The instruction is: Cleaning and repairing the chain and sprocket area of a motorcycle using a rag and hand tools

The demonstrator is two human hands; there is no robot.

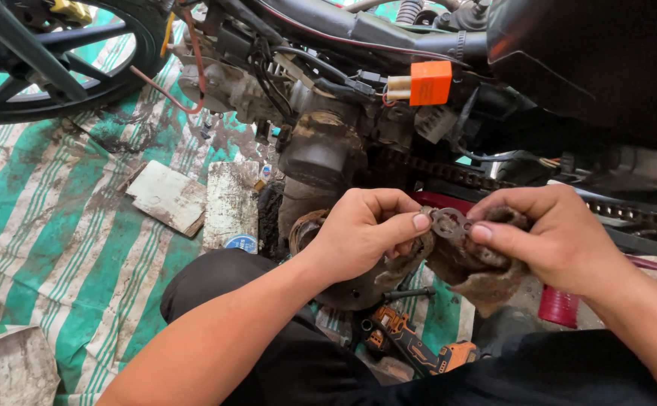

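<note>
Pinched by its rim between the left hand (362,233) and right hand (550,240), a small metal plate (449,222) is wiped with a brown rag (471,263); stiff, light, probably greasy.

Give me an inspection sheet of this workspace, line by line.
Surface: green and white striped tarp, heavily soiled, spread on the ground.
Job's things: small round metal part with holes, pinched between both thumbs; dirty brown rag bunched under it.
Clutter: two grimy flat boards; orange and black power tool; red cylinder.
Grippers: left hand and right hand, both with fingers closed on part and rag.
Cables: black wire bundle on the engine; orange connector block; thin reddish wire.
Surroundings: stripped motorcycle engine, drive chain, black wheel.
</note>
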